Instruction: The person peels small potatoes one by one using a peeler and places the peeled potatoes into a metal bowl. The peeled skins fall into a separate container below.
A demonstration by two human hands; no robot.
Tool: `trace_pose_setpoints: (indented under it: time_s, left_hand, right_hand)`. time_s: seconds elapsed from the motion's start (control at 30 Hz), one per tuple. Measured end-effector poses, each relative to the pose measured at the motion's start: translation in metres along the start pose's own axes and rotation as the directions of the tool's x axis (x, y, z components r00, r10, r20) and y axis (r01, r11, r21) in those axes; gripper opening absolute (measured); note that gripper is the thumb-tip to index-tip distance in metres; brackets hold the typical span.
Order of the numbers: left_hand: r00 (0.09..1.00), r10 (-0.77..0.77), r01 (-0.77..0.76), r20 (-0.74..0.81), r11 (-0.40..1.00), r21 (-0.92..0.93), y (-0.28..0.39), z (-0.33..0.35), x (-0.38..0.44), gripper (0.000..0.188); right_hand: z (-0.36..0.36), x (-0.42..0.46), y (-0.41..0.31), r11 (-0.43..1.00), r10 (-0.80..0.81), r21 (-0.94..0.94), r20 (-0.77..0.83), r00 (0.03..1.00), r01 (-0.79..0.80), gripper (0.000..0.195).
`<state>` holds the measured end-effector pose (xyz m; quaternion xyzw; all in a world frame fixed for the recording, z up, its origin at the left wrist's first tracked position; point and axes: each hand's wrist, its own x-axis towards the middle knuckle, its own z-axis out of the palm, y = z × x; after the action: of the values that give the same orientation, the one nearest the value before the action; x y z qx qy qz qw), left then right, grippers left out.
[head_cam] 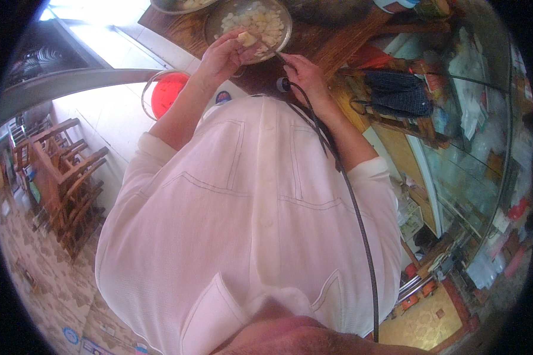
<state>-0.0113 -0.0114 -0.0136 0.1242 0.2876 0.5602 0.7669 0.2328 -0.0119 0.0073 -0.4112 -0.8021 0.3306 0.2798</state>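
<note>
My left hand (224, 55) holds a pale yellowish piece of food (247, 39) between thumb and fingers, over the near side of a round metal bowl (288, 33). Many small whitish pieces (253, 22), which look like peeled garlic cloves, lie inside the bowl. Just right of its near rim, my right hand (308, 77) is closed around a thin, dark tool (280, 55), perhaps a small knife. Its blade is too small to make out. A black cable (355, 199) runs past my right forearm to a small round device (283, 84) by that wrist.
The bowl stands on a brown wooden table (186, 26), near a second metal bowl (182, 5). A red bucket (169, 93) is on the floor left of me. Wooden stools (66, 164) are stacked further left. Glass-sided shelving (479, 133) is at my right, with dark folded cloth (399, 93) nearby.
</note>
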Motion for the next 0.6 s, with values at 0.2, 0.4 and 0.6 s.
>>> trace_pose_setpoints:
  time_s: [0.2,0.4,0.6]
  left_hand:
    - [1.0,0.022,-0.023,-0.019,0.999,-0.035,-0.007,-0.009,0.014,0.029]
    - [0.997,0.021,-0.016,-0.074,0.997,0.07,-0.006,-0.008,0.015,0.028]
    - [0.932,0.206,-0.149,-0.3,0.968,0.202,-0.004,0.032,-0.002,0.03]
  right_hand:
    - [-0.002,0.009,-0.002,0.974,-0.147,-0.181,-0.027,0.989,0.14,0.043]
    - [0.002,0.014,0.0,0.937,-0.183,-0.309,-0.031,0.983,0.165,0.048]
    - [0.001,0.019,-0.002,0.901,-0.195,-0.399,-0.024,0.981,0.169,0.051]
